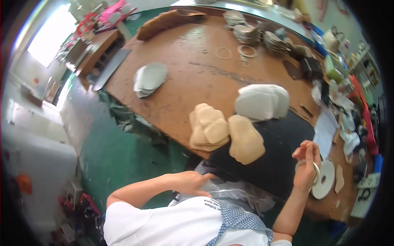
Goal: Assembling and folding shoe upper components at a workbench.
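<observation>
My left hand (192, 183) hovers over my lap by the checked apron (242, 221), thumb and forefinger apart, with nothing visible in it. Above the right edge of a black mat (283, 143) is my right hand (305, 164), its fingers loosely bent and nothing seen between them. A pale ring, perhaps a bangle, circles it near the wrist. Beside that wrist lies a white flat roll (324, 180) with a centre hole. One tan sole-shaped piece (247, 141) rests on the mat. A stack of similar tan pieces (208, 129) sits to its left, and white sole-shaped sheets (262, 101) lie behind.
Another pile of whitish sheets (150, 80) is at the table's left. Stacked pieces (246, 33) and rings (247, 51) lie toward the far side. A brown curled sheet (168, 23) covers the far left edge. Tools and bags crowd the right; green cloth (127, 119) hangs off the left edge.
</observation>
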Action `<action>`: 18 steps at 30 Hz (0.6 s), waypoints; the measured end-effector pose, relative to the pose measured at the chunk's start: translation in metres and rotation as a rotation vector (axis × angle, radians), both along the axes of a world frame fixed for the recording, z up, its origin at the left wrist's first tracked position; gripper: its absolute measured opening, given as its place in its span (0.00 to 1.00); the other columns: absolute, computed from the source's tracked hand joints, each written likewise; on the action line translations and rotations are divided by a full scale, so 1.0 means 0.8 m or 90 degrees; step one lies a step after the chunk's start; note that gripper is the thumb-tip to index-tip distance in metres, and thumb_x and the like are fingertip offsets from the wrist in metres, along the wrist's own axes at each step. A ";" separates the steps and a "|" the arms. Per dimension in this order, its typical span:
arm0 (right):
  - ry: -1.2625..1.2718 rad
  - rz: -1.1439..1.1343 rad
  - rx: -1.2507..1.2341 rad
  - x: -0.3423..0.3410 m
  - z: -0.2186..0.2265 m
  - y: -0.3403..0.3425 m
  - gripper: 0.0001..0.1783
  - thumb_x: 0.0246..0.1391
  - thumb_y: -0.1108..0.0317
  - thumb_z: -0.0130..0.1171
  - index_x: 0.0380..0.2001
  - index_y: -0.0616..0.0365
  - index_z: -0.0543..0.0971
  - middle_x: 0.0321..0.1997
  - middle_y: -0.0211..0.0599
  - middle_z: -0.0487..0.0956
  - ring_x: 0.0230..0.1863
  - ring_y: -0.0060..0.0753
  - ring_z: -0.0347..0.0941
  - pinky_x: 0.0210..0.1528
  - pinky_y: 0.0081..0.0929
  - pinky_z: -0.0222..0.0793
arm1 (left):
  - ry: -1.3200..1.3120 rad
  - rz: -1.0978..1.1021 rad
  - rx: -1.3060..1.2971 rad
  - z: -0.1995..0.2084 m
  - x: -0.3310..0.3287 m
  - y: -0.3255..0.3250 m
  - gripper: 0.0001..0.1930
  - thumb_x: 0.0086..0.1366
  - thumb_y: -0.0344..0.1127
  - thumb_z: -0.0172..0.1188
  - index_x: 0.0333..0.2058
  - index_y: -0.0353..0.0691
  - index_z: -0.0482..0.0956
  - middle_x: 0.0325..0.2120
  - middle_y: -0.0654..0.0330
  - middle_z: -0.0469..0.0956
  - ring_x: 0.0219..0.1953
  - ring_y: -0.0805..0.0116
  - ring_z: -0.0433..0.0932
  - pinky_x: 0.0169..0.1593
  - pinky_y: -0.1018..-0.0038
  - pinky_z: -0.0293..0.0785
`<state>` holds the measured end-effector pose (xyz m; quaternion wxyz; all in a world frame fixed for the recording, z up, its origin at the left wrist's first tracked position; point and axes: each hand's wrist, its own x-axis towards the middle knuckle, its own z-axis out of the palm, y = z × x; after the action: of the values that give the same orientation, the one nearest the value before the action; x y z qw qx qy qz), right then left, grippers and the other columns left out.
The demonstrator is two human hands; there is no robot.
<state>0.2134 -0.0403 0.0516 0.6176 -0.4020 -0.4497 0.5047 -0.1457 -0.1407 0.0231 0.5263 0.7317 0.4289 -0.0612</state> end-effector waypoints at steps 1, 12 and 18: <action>-0.056 0.008 -0.019 -0.003 -0.006 0.001 0.13 0.75 0.61 0.51 0.46 0.60 0.77 0.45 0.35 0.80 0.34 0.24 0.78 0.39 0.24 0.74 | 0.021 -0.005 -0.019 -0.015 -0.015 -0.009 0.39 0.69 0.62 0.60 0.66 0.36 0.66 0.33 0.38 0.83 0.41 0.37 0.82 0.48 0.54 0.78; -0.203 -0.015 -0.100 0.046 -0.041 0.028 0.15 0.75 0.55 0.51 0.45 0.54 0.80 0.43 0.28 0.80 0.35 0.15 0.75 0.39 0.16 0.69 | -0.062 1.191 0.406 -0.140 -0.453 -0.021 0.12 0.62 0.37 0.64 0.23 0.37 0.79 0.20 0.67 0.74 0.23 0.76 0.70 0.25 0.67 0.64; -0.261 -0.138 -0.115 0.096 -0.044 0.022 0.16 0.75 0.53 0.51 0.46 0.53 0.79 0.44 0.27 0.80 0.35 0.14 0.75 0.39 0.17 0.69 | -0.422 1.641 0.422 -0.244 -0.666 0.028 0.17 0.70 0.41 0.56 0.49 0.35 0.79 0.45 0.55 0.81 0.44 0.62 0.81 0.46 0.61 0.79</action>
<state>0.2902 -0.0228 0.0163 0.5257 -0.5957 -0.4724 0.3816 -0.6786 -0.1187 -0.1718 0.0888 -0.1110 0.6486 0.7477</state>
